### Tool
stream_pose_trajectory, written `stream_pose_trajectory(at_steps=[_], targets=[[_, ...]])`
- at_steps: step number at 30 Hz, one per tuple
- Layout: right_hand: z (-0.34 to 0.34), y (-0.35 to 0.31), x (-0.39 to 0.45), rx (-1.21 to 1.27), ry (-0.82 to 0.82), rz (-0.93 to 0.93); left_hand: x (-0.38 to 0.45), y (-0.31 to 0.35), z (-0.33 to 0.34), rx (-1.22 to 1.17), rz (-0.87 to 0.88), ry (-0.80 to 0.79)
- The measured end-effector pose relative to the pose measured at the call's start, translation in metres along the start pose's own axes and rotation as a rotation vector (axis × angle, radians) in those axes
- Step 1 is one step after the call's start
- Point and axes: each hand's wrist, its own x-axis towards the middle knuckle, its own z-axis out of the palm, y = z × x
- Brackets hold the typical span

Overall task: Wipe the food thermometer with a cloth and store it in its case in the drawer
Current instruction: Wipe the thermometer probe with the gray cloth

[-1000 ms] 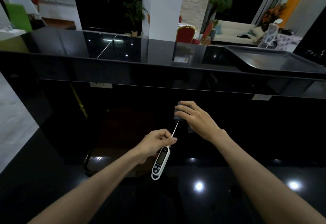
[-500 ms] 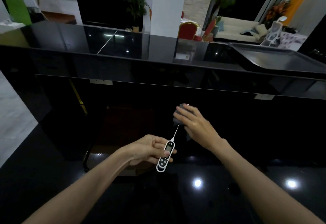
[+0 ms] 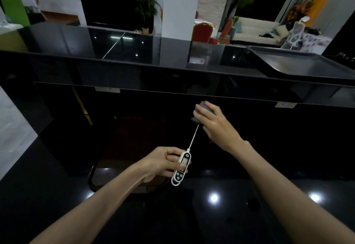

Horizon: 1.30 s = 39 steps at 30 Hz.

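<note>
My left hand (image 3: 163, 162) grips the white body of the food thermometer (image 3: 181, 169), display facing up, thumb pressed on its middle. Its thin metal probe runs up and to the right into a grey cloth (image 3: 201, 112). My right hand (image 3: 215, 123) is closed around that cloth, pinching it over the probe's tip. Both hands hover above a glossy black counter. No case or drawer shows in view.
A long black counter (image 3: 134, 51) runs across the back, with a grey metal tray (image 3: 299, 65) at its right end. A dark stool (image 3: 130, 167) stands below my left hand. Ceiling lights reflect off the near black surface (image 3: 213, 197).
The cloth in my right hand has slid outward along the probe toward its tip. My left hand has turned and lowered, moving from the thermometer's top end to its middle.
</note>
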Motion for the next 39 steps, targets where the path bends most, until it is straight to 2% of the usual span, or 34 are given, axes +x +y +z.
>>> stream_pose_trajectory(at_steps=[7,9,12,14,17,21,26,29,32,35,39], targets=[[0.013,-0.051,-0.026,0.215,-0.077,-0.248,-0.002,-0.009,-0.003,-0.055,-0.013,0.154],[0.005,-0.047,-0.019,0.214,-0.038,-0.197,-0.004,-0.008,-0.003,-0.019,-0.015,0.172],[-0.008,-0.029,-0.003,0.096,0.069,0.025,-0.004,-0.006,0.001,0.045,0.006,0.188],[-0.008,-0.022,0.001,0.026,0.037,0.091,-0.003,-0.004,0.004,0.068,0.026,0.210],[0.003,-0.026,-0.007,-0.017,-0.036,0.042,-0.002,-0.003,0.007,0.063,0.045,0.234],[0.011,-0.053,-0.028,-0.033,-0.026,-0.115,-0.004,-0.006,0.008,0.006,0.031,0.249],[0.018,-0.073,-0.053,0.364,-0.101,-0.100,-0.007,-0.016,0.002,-0.029,-0.006,0.219],[0.005,-0.064,-0.043,0.383,-0.010,-0.082,-0.006,-0.022,-0.001,0.082,-0.004,0.290],[-0.008,-0.043,-0.018,0.141,0.158,0.068,-0.004,-0.020,0.004,0.337,0.029,0.427],[-0.005,-0.035,-0.008,-0.049,0.092,0.174,-0.004,-0.017,0.013,0.555,0.083,0.595],[0.018,-0.051,-0.022,0.009,-0.058,0.148,-0.005,-0.020,0.014,0.706,0.099,0.740]])
